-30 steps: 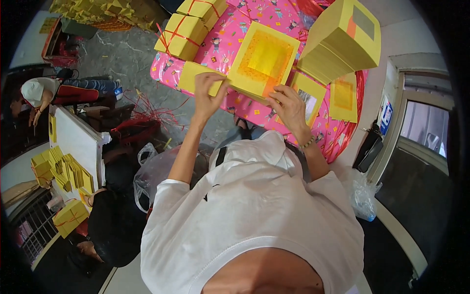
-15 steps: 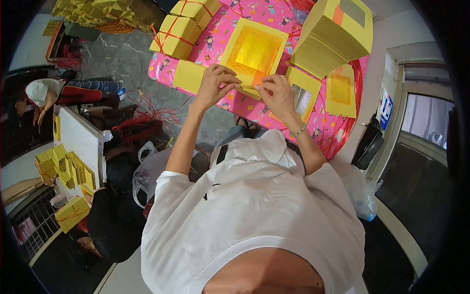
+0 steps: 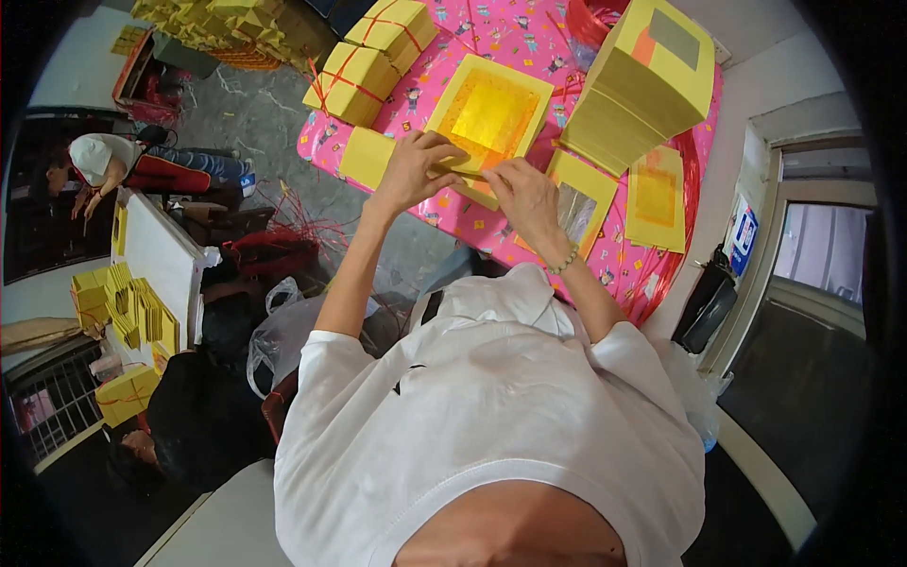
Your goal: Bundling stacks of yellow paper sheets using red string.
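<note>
1. Looking down from the head view, we see our left hand (image 3: 413, 172) and right hand (image 3: 525, 194) close together, each grip pinched on the near edge of the yellow paper stack (image 3: 487, 121) with its gold centre, lying on the pink table (image 3: 444, 213).
2. A second ago our hands were spread wider along that edge; the tall yellow pile (image 3: 644, 87) stays beside it.

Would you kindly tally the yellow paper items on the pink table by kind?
Bundles tied with red string: 2
Tall loose stack: 1
Stack with a gold square under both hands: 1
Single sheets lying flat: 3
Total: 7
</note>
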A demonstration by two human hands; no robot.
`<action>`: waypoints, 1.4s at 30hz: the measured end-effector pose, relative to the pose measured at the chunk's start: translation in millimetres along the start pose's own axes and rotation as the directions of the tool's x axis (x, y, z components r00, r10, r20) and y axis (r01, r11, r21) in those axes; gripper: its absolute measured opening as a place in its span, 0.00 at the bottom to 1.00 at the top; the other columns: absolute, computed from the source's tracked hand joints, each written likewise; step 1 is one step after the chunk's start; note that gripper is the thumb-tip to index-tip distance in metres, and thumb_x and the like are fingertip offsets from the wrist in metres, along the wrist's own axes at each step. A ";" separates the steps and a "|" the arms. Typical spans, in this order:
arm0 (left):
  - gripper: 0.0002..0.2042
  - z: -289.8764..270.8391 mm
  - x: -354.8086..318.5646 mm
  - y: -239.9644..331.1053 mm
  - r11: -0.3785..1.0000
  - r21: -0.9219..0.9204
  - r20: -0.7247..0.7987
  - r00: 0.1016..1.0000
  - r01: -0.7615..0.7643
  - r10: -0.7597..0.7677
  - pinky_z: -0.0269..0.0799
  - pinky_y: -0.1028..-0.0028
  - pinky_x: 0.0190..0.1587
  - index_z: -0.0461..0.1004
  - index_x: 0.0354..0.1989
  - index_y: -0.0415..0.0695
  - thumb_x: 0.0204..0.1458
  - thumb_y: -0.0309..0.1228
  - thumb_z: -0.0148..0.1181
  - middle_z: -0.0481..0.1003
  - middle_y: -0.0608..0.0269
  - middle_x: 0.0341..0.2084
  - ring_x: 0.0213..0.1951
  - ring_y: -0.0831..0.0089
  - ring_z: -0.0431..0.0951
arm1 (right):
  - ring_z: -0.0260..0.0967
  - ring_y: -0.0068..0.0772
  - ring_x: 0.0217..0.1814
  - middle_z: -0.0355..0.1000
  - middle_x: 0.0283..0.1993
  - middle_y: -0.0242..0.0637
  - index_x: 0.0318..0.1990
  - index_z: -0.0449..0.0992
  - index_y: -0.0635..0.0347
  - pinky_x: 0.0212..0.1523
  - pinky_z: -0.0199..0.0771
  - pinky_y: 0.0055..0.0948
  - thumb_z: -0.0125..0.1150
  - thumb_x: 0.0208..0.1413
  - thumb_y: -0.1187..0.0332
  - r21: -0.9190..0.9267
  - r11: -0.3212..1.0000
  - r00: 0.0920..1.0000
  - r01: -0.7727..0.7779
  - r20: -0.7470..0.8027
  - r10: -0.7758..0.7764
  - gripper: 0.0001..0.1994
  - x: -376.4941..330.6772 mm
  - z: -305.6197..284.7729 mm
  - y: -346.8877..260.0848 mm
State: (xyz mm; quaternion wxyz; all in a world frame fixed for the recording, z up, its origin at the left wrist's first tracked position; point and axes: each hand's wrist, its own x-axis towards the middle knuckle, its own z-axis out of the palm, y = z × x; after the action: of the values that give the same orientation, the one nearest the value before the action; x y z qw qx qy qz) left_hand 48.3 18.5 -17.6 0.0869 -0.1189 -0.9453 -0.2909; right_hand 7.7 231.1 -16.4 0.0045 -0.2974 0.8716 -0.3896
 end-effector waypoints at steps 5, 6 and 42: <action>0.10 -2.4 7.8 11.6 0.984 0.172 -0.057 0.997 -0.037 0.047 0.65 0.65 0.42 0.77 0.38 0.48 0.46 0.25 0.58 0.75 0.64 0.33 0.39 0.63 0.70 | 0.70 0.42 0.43 0.71 0.37 0.39 0.39 0.77 0.59 0.39 0.71 0.35 0.63 0.50 0.61 0.150 0.989 1.000 -0.016 -0.007 0.018 0.13 6.4 -14.2 -0.4; 0.10 -4.7 9.2 15.5 0.983 0.176 -0.059 0.997 -0.041 0.053 0.65 0.65 0.42 0.77 0.38 0.48 0.46 0.25 0.58 0.75 0.64 0.33 0.39 0.63 0.70 | 0.68 0.42 0.48 0.69 0.42 0.42 0.45 0.73 0.60 0.41 0.71 0.34 0.64 0.49 0.60 0.123 0.992 0.989 0.031 -0.144 -0.013 0.18 8.3 -19.2 -1.1; 0.20 18.5 15.8 112.0 0.373 -0.907 0.092 0.956 0.196 -0.279 0.63 0.75 0.53 0.56 0.57 0.35 0.57 0.26 0.51 0.67 0.58 0.48 0.50 0.76 0.67 | 0.71 0.26 0.42 0.73 0.43 0.40 0.48 0.69 0.69 0.43 0.72 0.25 0.62 0.52 0.67 0.831 0.483 0.942 -0.276 0.133 0.309 0.19 -22.7 -61.8 8.0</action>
State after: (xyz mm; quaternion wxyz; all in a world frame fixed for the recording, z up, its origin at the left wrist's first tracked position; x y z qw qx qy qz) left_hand 62.3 121.7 30.2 0.0019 0.0014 -0.6387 -0.7695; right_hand 7.4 288.9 16.2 0.1975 -0.0993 0.6142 -0.7575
